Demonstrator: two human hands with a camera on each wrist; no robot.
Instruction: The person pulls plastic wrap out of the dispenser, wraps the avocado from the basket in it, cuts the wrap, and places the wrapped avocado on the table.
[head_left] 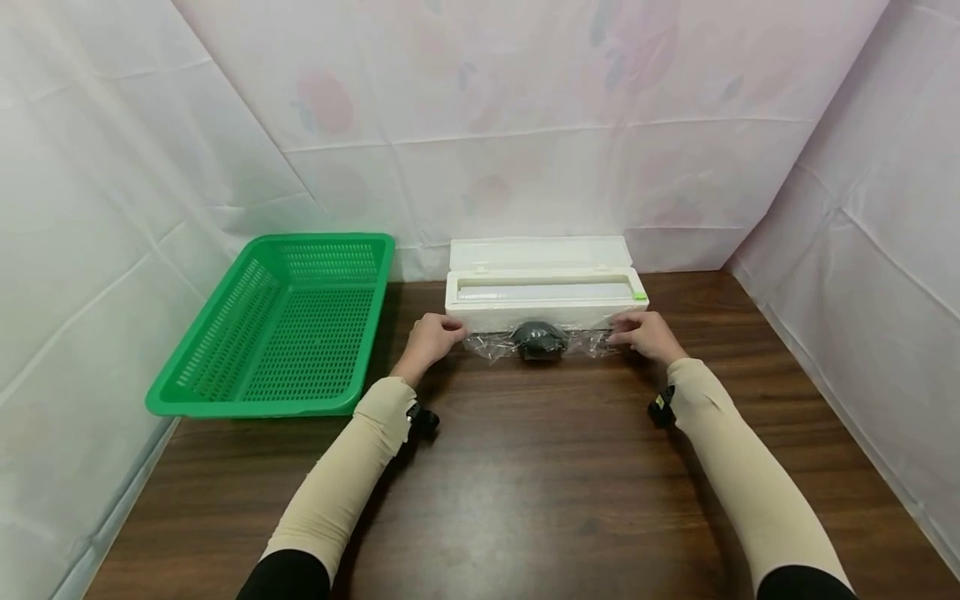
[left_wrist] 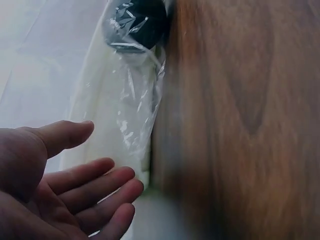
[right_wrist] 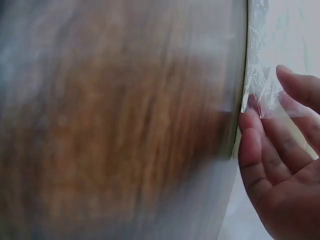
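Observation:
A dark rounded object (head_left: 540, 340) under clear plastic wrap (head_left: 491, 345) sits against the front of a white cling film dispenser (head_left: 547, 317), whose lid stands raised. At the dispenser's left front corner is my left hand (head_left: 431, 340); in the left wrist view its thumb (left_wrist: 67, 137) is spread from the loosely bent fingers, with nothing between them. My right hand (head_left: 647, 335) is at the right front corner. In the right wrist view, its thumb is apart from its fingers (right_wrist: 250, 147), and the fingertips reach the edge of the loose wrap (right_wrist: 262, 90).
A green perforated plastic basket (head_left: 363, 358) stands on the left of the dark wooden table (head_left: 540, 467). Pale printed cloth (head_left: 525, 183) hangs behind the table and along both sides. A roll (head_left: 547, 292) lies inside the dispenser, which has a small green piece (head_left: 640, 296) at its right end.

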